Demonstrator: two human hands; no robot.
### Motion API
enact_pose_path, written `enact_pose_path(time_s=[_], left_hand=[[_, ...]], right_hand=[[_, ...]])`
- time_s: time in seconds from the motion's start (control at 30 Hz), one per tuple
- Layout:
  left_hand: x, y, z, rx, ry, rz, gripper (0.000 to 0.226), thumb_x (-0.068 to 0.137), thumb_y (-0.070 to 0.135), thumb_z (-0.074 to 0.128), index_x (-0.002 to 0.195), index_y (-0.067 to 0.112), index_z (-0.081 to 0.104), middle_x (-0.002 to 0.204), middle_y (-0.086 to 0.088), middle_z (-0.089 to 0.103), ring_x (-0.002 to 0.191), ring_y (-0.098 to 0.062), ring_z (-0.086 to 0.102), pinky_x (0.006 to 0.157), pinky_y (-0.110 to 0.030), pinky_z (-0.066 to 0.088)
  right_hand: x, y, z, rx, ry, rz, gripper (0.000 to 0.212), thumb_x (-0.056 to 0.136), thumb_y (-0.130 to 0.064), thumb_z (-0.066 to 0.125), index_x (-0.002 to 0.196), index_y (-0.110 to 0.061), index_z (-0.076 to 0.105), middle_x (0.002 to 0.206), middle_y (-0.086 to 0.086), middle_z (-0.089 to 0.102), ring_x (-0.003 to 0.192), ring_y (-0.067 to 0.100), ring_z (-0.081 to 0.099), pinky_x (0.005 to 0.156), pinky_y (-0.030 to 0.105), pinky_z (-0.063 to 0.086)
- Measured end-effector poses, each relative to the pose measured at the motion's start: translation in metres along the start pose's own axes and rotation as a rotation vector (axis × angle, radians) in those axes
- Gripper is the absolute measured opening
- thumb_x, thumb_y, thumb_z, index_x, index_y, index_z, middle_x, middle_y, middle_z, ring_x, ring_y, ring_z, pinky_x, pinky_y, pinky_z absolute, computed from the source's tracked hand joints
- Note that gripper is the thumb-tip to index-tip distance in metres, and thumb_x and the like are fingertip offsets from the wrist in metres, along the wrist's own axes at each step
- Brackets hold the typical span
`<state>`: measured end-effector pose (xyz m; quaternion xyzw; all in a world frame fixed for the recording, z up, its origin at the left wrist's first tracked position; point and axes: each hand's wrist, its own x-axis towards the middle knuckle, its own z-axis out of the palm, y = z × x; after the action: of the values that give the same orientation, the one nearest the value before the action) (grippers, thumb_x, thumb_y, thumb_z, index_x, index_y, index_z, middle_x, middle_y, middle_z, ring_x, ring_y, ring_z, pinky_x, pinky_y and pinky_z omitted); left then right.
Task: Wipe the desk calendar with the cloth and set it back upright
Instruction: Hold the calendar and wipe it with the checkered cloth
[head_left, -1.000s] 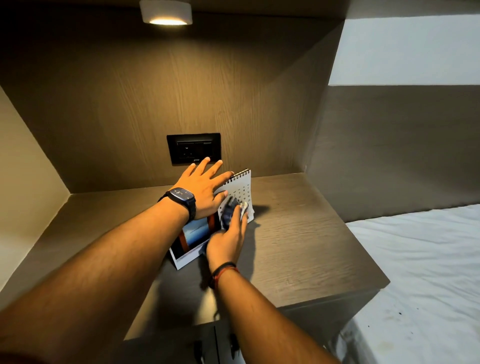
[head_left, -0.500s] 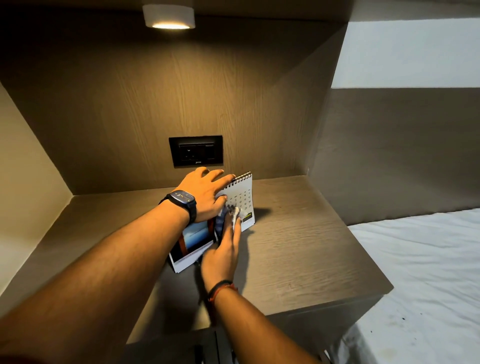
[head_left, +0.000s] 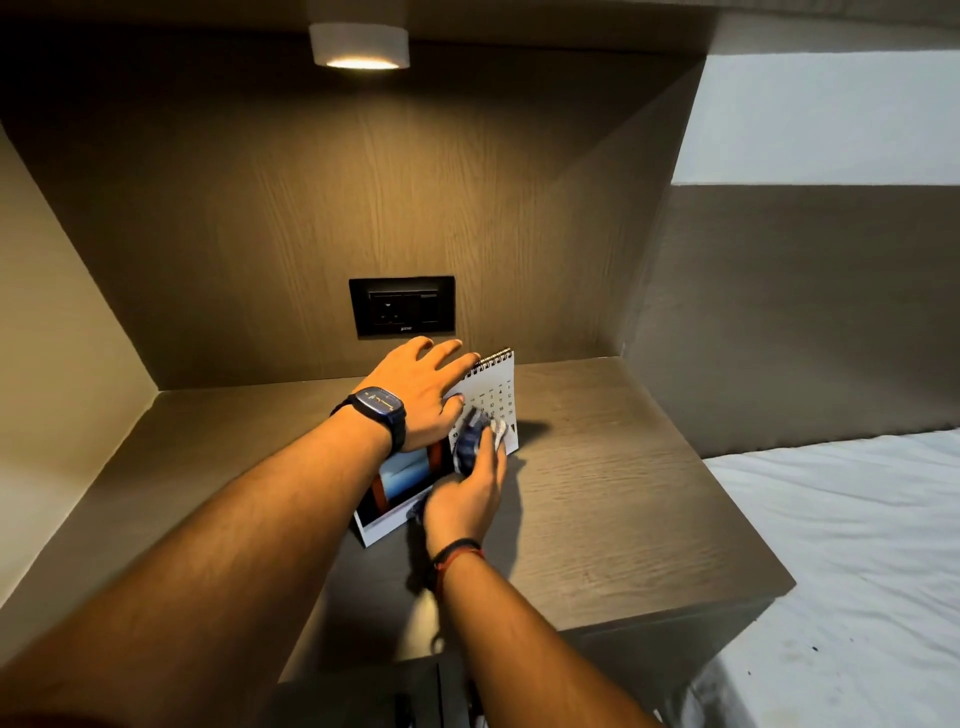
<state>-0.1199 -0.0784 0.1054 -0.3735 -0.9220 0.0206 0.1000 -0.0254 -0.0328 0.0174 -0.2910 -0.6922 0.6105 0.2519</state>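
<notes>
Both forearms reach fwd from bottom of view, bare. Left hand (head_left: 423, 397): palm down, fingers spread & straight, pointing fwd-right, thumb tucked under at front; wristwatch on left wrist, face up. Right hand (head_left: 467, 501): lower & nearer, back of hand up, fingers together & curled fwd in a closed grip round a bunched cloth (head_left: 475, 436). Red/black thread band on right wrist. Hands close together, not touching.
</notes>
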Motion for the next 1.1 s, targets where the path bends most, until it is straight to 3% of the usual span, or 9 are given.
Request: enact_pose_path(time_s=[0.07,0.17,0.33,0.4,0.53,0.7,0.8,0.9,1.1], left_hand=[[0.000,0.000,-0.001,-0.007,-0.005,0.004,0.060,0.088,0.046,0.025,0.145,0.030,0.016,0.155,-0.006,0.023,0.135,-0.033,0.023,0.111,-0.043,0.022],[0.000,-0.001,-0.002,-0.032,-0.031,-0.004,0.061,0.087,0.045,0.024,0.146,0.030,0.013,0.156,-0.005,0.019,0.139,-0.032,0.016,0.113,-0.043,0.016],[0.001,-0.001,-0.002,0.021,-0.033,0.020,0.059,0.091,0.042,0.026,0.146,0.028,0.010,0.157,-0.007,0.014,0.143,-0.030,0.006,0.117,-0.044,0.009],[0.002,-0.003,0.000,0.036,-0.024,0.020,0.059,0.092,0.041,0.028,0.146,0.028,0.011,0.157,-0.007,0.013,0.143,-0.031,0.005,0.117,-0.043,0.008],[0.003,-0.006,0.001,0.016,-0.039,0.012,0.060,0.090,0.041,0.028,0.146,0.029,0.012,0.156,-0.006,0.018,0.142,-0.032,0.008,0.116,-0.048,0.014],[0.002,-0.006,-0.001,-0.007,-0.004,0.041,0.058,0.089,0.037,0.030,0.145,0.025,0.019,0.147,-0.011,0.036,0.137,-0.031,0.024,0.115,-0.044,0.017],[0.002,-0.006,-0.001,0.009,0.033,0.059,0.059,0.088,0.035,0.030,0.144,0.023,0.022,0.145,-0.012,0.038,0.136,-0.031,0.025,0.116,-0.041,0.015],[0.003,-0.008,0.001,0.016,0.000,0.035,0.060,0.089,0.037,0.031,0.146,0.025,0.016,0.154,-0.009,0.025,0.142,-0.031,0.011,0.117,-0.044,0.012],[0.004,-0.009,0.004,0.063,-0.030,0.039,0.061,0.090,0.042,0.027,0.146,0.026,0.009,0.158,-0.005,0.009,0.143,-0.030,-0.001,0.117,-0.046,0.008]], right_hand=[[-0.004,-0.004,0.003,-0.006,-0.013,-0.058,0.078,0.077,0.015,0.037,0.142,-0.027,0.034,0.157,-0.005,0.020,0.139,0.014,0.030,0.103,0.016,0.028],[-0.015,0.007,0.001,-0.086,-0.075,-0.090,0.081,0.078,0.016,0.039,0.144,-0.030,0.028,0.159,-0.009,0.013,0.140,0.012,0.027,0.101,0.017,0.027],[0.005,-0.006,0.003,-0.028,-0.013,0.052,0.078,0.077,0.015,0.038,0.144,-0.023,0.030,0.158,-0.002,0.019,0.138,0.021,0.034,0.104,0.021,0.029],[0.004,-0.013,0.008,-0.008,-0.004,0.027,0.075,0.078,0.013,0.038,0.143,-0.023,0.033,0.158,-0.004,0.019,0.138,0.020,0.034,0.101,0.020,0.031],[-0.011,0.005,0.006,-0.087,-0.083,-0.119,0.079,0.077,0.015,0.036,0.143,-0.026,0.031,0.159,-0.007,0.016,0.142,0.013,0.024,0.103,0.015,0.023],[0.010,0.001,-0.002,-0.054,0.006,0.024,0.076,0.078,0.015,0.037,0.143,-0.025,0.034,0.156,0.000,0.026,0.138,0.021,0.034,0.106,0.023,0.031],[0.008,-0.012,0.004,-0.027,0.010,-0.081,0.075,0.075,0.015,0.037,0.140,-0.022,0.039,0.156,0.000,0.024,0.141,0.017,0.029,0.103,0.013,0.023],[-0.006,-0.001,0.006,-0.071,-0.043,-0.134,0.077,0.074,0.016,0.038,0.141,-0.022,0.037,0.157,-0.002,0.021,0.142,0.014,0.025,0.102,0.006,0.016],[0.007,-0.006,0.006,-0.008,-0.001,0.080,0.074,0.076,0.013,0.041,0.141,-0.022,0.037,0.153,0.002,0.033,0.134,0.023,0.040,0.106,0.027,0.034]])
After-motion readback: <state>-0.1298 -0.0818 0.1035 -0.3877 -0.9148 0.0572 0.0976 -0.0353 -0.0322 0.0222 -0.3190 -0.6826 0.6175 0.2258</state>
